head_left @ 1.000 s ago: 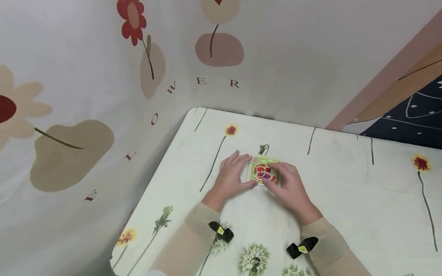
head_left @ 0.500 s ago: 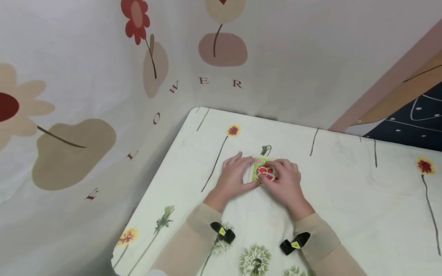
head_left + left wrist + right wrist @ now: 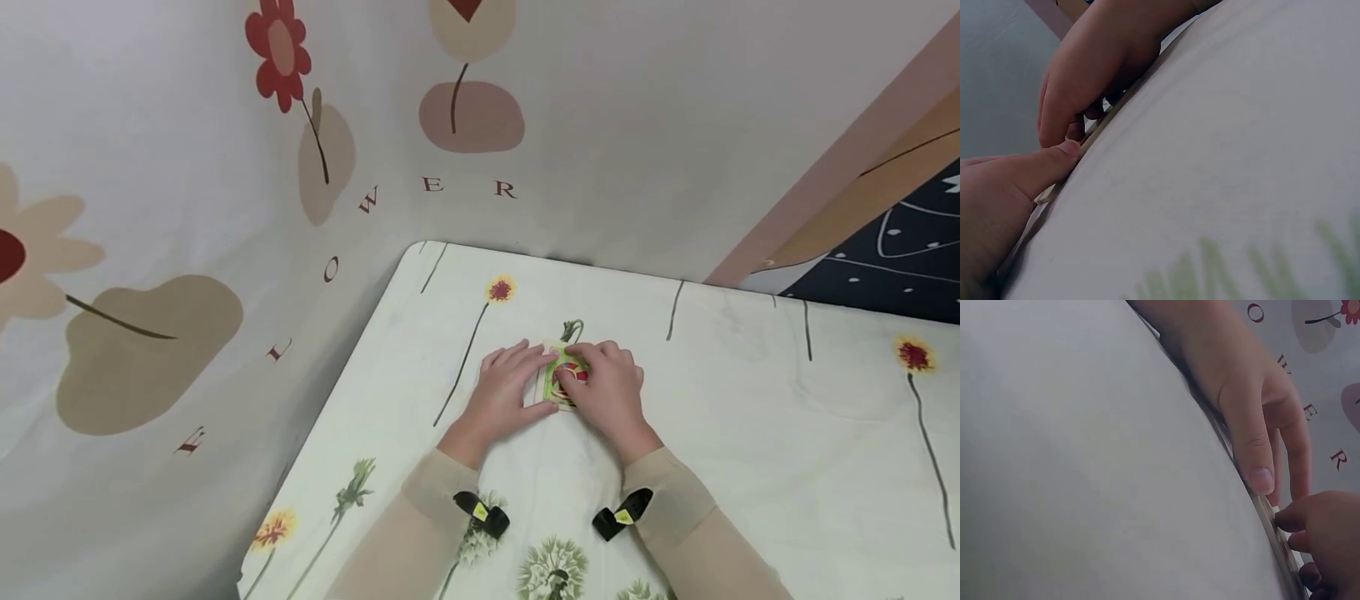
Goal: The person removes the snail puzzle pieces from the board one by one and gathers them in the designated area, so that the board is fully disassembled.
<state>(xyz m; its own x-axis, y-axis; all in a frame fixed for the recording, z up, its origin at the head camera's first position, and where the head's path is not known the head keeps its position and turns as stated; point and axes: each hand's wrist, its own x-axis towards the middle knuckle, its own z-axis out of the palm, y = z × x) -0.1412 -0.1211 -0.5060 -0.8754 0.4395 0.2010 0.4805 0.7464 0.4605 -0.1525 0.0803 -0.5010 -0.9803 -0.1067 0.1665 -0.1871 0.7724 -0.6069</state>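
Note:
A small flat square puzzle board (image 3: 550, 392) with a green border and a round red-and-blue picture (image 3: 570, 372) lies on the table. My left hand (image 3: 504, 390) holds its left side, the thumb at the near edge and the fingers at the far edge. From the right, my right hand (image 3: 611, 392) reaches over the board, covering its right part. Its thumb and index finger are bent down on the picture; I cannot tell whether they pinch a piece. In the right wrist view, curled right fingertips (image 3: 1291, 519) meet the board's thin edge (image 3: 1275, 540) beside the left thumb (image 3: 1254, 447).
A white cloth with printed flowers covers the table (image 3: 750, 433). Behind and to the left hangs a patterned curtain (image 3: 615, 142) with large flowers and letters, close to the table's edges. Black cameras are strapped to both wrists.
My right hand has moved left across the board, hiding more of the picture's right side. The left hand has stayed at the board's left side.

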